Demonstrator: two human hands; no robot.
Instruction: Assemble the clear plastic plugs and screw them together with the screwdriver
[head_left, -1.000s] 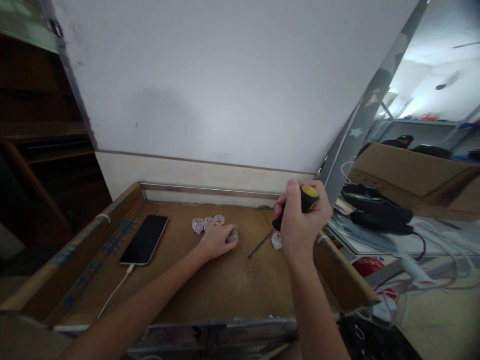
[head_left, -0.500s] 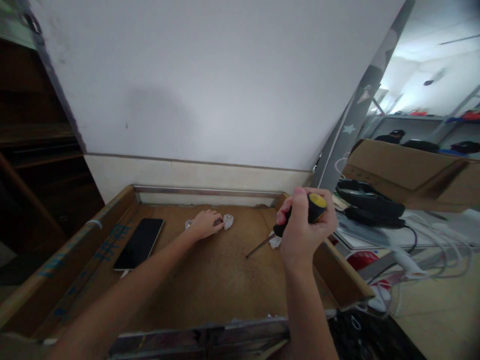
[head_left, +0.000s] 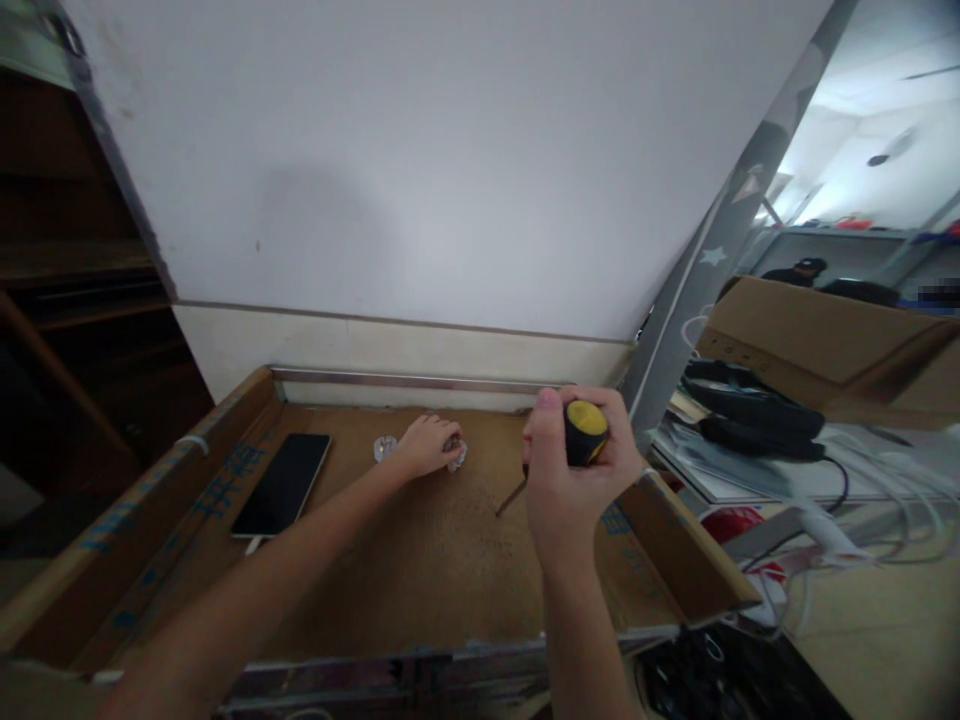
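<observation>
My right hand (head_left: pixel 577 480) is wrapped around the black and yellow handle of a screwdriver (head_left: pixel 586 432). Its thin metal shaft slants down to the left, with the tip low over the cardboard. Farther left, my left hand (head_left: pixel 427 446) rests on the cardboard, fingers curled over a small clear, faceted piece (head_left: pixel 457 458) that partly shows beyond the fingertips. A similar clear piece (head_left: pixel 385 448) lies just left of that hand. What the curled fingers cover is hidden.
Both hands are inside a shallow cardboard tray (head_left: pixel 442 590) with raised sides. A smartphone (head_left: pixel 282 485) with a white cable lies at its left. A white wall (head_left: pixel 450 180) rises behind. To the right are a cardboard box (head_left: pixel 817 345), cables and a table; a person is far back.
My right hand has moved left with the screwdriver, now held more upright, and it hides the clear piece that lay near it. My left hand has shifted slightly onto the clear piece.
</observation>
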